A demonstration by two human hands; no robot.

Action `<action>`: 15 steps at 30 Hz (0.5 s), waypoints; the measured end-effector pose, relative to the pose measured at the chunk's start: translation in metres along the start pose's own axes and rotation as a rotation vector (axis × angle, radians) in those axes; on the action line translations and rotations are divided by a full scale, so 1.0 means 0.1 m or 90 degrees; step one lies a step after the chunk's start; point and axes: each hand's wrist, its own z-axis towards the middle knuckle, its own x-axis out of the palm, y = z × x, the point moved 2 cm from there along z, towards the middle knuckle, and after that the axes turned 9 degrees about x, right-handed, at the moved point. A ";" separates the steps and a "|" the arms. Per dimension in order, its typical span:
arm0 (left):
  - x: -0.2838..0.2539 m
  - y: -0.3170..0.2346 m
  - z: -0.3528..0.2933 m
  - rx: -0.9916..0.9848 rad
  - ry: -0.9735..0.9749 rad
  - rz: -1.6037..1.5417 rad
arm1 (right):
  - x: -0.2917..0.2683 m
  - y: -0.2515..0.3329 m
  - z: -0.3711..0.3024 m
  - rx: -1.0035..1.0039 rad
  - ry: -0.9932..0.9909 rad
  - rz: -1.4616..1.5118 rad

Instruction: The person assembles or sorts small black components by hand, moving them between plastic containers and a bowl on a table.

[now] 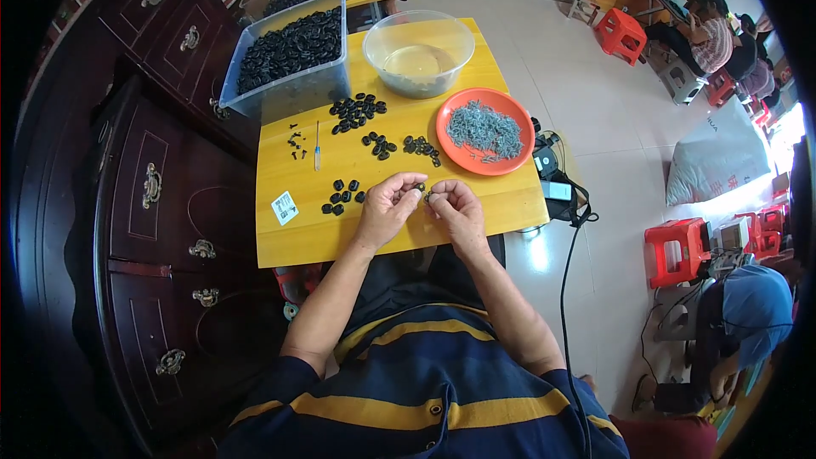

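Over the near edge of the yellow table (pixel 293 153), my left hand (pixel 389 211) pinches a small dark part (pixel 421 188) between thumb and fingertips. My right hand (pixel 459 211) is closed close beside it, fingertips pressed together; what it pinches is too small to name. Black oval plastic pieces (pixel 340 196) lie just left of my left hand. Beyond my hands are more black pieces (pixel 379 146) and a group of small black ring-like parts (pixel 421 146). A red plate (pixel 444 143) heaped with small grey metal pins (pixel 484 130) stands beyond my right hand.
At the far left, a clear bin (pixel 293 100) is full of black pieces, beside a clear round bowl (pixel 419 38). A thin screwdriver (pixel 317 149) lies near dark screws (pixel 297 143). Dark wooden cabinets (pixel 170 195) flank the left. A cable (pixel 563 289) hangs right; people sit farther right.
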 end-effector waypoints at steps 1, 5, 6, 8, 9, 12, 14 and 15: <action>0.00 0.00 0.00 0.014 0.006 -0.009 | 0.00 0.00 0.00 -0.005 -0.001 -0.008; -0.02 -0.01 0.00 -0.001 0.020 -0.019 | 0.00 0.00 0.00 -0.009 0.000 -0.002; -0.03 0.00 0.00 0.002 0.020 -0.018 | 0.00 -0.01 0.00 -0.007 -0.005 -0.005; -0.04 0.02 -0.01 0.004 0.019 -0.016 | 0.01 -0.01 0.00 -0.005 -0.009 -0.008; -0.04 0.02 0.00 0.014 0.024 0.002 | 0.02 0.01 -0.01 -0.003 -0.008 -0.007; -0.06 0.01 0.01 0.029 0.037 0.034 | 0.02 0.01 -0.02 -0.003 -0.006 -0.005; -0.05 -0.01 0.01 0.036 0.046 0.048 | 0.01 0.01 -0.01 -0.007 -0.006 -0.005; -0.04 -0.03 0.01 0.037 0.043 0.037 | 0.00 0.00 -0.01 -0.011 -0.004 -0.014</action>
